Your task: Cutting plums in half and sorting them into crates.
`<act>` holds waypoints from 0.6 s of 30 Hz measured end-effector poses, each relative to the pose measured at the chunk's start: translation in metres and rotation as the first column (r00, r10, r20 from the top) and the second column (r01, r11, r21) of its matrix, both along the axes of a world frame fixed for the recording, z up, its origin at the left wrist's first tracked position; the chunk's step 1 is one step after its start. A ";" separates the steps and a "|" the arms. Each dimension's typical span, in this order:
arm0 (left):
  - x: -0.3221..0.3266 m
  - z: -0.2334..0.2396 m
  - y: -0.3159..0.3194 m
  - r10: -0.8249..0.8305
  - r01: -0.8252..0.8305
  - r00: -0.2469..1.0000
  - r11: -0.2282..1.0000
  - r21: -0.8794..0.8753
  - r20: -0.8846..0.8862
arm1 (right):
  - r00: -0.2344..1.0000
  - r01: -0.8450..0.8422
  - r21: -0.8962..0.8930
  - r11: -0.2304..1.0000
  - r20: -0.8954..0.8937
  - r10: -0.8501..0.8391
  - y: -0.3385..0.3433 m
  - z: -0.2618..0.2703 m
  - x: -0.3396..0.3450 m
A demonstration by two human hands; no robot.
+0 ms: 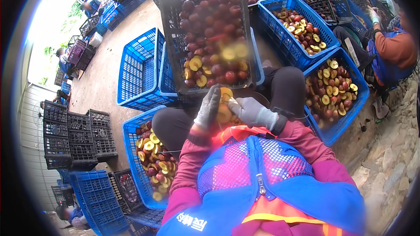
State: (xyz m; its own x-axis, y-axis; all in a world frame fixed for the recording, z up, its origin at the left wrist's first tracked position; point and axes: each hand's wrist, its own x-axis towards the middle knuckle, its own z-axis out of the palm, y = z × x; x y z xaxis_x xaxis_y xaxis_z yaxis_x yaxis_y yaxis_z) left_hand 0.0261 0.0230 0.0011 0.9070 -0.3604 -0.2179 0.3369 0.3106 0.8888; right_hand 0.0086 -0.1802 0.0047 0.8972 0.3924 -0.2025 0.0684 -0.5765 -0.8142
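Note:
My left hand (209, 106), in a grey-coated work glove, holds a cut plum (226, 92) with yellow flesh in front of my lap. Close on its right, my gloved right hand (251, 111) pinches a small pale object (232, 101); its kind is unclear. More cut plum pieces (224, 114) show just below the fingers, partly hidden and blurred. Beyond both hands a black plastic crate (170, 39) leans towards me, filled with whole red plums (210, 23) and some yellow halves near its lower edge. It rests over a blue crate (258, 59).
Blue crates of halved plums stand at my left knee (129, 144), right knee (356, 105) and front right (265, 5). Another blue crate (141, 68) is front left. A co-worker (393, 49) sits at right. Black crates (78, 137) are stacked at left; stones (390, 170) edge the floor.

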 end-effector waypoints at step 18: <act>-0.009 -0.009 -0.022 -0.041 -0.066 0.950 0.942 0.330 0.309 | 0.972 -0.227 0.103 0.969 0.081 0.219 -0.022 -0.025 -0.002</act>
State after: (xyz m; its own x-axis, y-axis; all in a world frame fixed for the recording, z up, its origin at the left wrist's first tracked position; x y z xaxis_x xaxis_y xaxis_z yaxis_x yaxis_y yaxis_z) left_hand 0.0176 0.0014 -0.0083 0.9521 -0.3040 -0.0332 0.0292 -0.0179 0.9994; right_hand 0.0062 -0.2027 -0.0198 0.7949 0.6004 -0.0874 0.2432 -0.4472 -0.8608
